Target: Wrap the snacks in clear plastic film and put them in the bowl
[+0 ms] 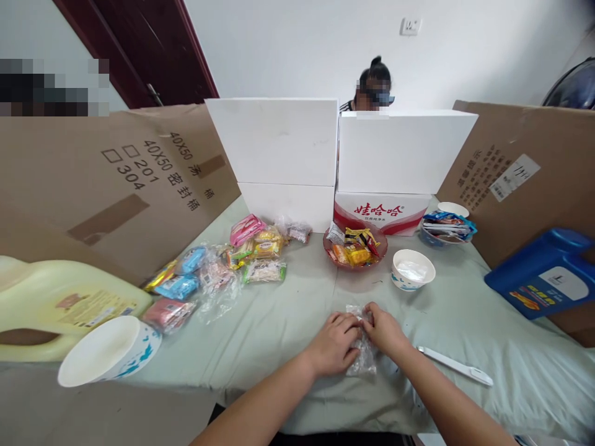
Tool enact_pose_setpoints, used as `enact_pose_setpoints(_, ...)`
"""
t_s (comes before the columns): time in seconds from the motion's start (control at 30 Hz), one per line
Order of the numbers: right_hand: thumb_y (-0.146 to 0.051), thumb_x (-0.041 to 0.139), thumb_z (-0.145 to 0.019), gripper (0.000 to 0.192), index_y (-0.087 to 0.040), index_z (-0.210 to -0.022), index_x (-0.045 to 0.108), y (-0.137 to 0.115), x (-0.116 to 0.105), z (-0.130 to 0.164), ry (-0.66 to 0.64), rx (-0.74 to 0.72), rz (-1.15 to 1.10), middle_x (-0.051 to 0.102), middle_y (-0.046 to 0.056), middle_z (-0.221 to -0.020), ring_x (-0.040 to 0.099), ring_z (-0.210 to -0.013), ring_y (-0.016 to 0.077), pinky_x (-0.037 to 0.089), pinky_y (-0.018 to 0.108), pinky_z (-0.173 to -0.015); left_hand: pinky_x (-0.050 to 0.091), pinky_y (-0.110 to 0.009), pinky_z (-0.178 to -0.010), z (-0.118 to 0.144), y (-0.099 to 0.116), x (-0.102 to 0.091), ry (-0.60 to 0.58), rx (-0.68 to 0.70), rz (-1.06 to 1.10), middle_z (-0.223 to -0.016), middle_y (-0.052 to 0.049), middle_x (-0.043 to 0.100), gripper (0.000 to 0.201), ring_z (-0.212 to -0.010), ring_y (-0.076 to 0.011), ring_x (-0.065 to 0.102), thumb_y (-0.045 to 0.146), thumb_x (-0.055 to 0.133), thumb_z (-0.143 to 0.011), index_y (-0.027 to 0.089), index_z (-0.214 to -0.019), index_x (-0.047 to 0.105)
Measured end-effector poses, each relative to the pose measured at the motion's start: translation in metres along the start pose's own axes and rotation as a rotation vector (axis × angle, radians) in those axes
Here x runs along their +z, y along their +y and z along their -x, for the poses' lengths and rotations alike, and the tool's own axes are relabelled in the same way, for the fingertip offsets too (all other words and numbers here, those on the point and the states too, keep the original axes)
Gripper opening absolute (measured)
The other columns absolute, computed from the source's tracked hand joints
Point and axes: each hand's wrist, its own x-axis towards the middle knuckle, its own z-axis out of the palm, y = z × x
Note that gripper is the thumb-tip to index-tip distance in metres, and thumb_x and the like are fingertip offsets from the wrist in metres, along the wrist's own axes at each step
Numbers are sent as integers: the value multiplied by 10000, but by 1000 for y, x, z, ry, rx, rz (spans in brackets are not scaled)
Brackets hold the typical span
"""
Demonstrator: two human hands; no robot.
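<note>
Bench (288,322) w/ pale green cloth, walled in by cardboard sheets and white boxes; another person sits behind them. Left hand (332,344) and right hand (385,331) meet at the near edge, fingers pinched together on a clear crinkly plastic wrapper (363,358) lying flat on the cloth, prob. pressed down to steady it. Glossy snack packets (218,272) spread left, more heaped in a reddish bowl (356,251). White paper cup (413,270) upright, white pen-like tool (455,367) just right.
</note>
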Motion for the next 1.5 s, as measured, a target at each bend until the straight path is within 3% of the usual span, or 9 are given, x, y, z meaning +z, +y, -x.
enact_pose_setpoints(0.13,-146,497,-863,328,-139,-1189,523,7,-12,23,107,-20,97,629,133,-1052,601,-941,251,408,335,-786,274,-471,-1096,2,-2,2,-73,-66,-19,-1299,-85,558,342,-1285,-273,429,289,627,-801,214,-1132,590)
enact_pose_setpoints(0.3,-204,527,-876,219,-218,-1090,575,8,5,70,166,-591,138,593,77,-1098,522,-1048,247,400,389,-931,160,-547,-1145,5,-3,1,-171,-44,-74,-1501,-61,384,542,-1425,-279,237,392,554,-871,260,-1381,425)
enact_pose_setpoints(0.37,-239,603,-843,202,-235,-1044,581,10,19,87,134,-656,131,607,44,-1033,535,-979,231,432,375,-888,153,-558,-1148,4,-8,0,-190,-64,-112,-1515,-45,366,531,-1426,-271,241,395,526,-901,280,-1404,400)
enact_pose_setpoints(0.57,-186,583,-861,246,-226,-1103,563,20,39,102,257,-654,159,611,49,-1064,541,-1003,221,438,380,-911,287,-614,-1048,-7,-16,-10,87,-421,-362,-1424,-193,438,422,-1341,-393,334,192,547,-870,123,-1286,525)
enact_pose_setpoints(0.73,-128,502,-896,207,-211,-1072,571,20,40,98,281,-682,164,619,44,-938,563,-884,202,477,348,-806,465,-372,-881,-4,3,-2,-27,36,-121,-966,-74,648,169,-985,-223,563,148,479,-893,184,-903,644)
enact_pose_setpoints(0.97,-113,359,-947,231,-194,-1010,566,21,31,96,393,-813,105,658,58,-985,590,-1010,198,420,407,-968,430,-379,-945,8,2,6,-9,43,198,-1015,-62,673,257,-1049,-216,548,177,403,-913,195,-1054,618)
enact_pose_setpoints(1.1,-151,307,-978,248,-206,-1013,547,19,19,72,256,-603,106,661,14,-849,625,-725,133,455,248,-674,431,-387,-953,10,-1,-3,17,-13,396,-1023,-60,681,425,-1004,-210,593,227,334,-925,193,-1338,430)
enact_pose_setpoints(1.3,-229,361,-993,195,-201,-956,551,8,17,24,254,-210,320,669,35,-857,653,-693,149,360,240,-555,458,-395,-925,10,-6,5,34,-93,457,-966,-58,684,674,-993,-224,610,298,436,-895,155,-1484,142)
enact_pose_setpoints(1.5,-225,369,-992,186,-193,-919,536,4,33,18,296,-175,400,625,42,-827,637,-681,158,295,253,-520,483,-388,-895,11,2,7,192,-50,108,-1056,-104,627,297,-990,-222,576,165,495,-857,179,-1147,561)
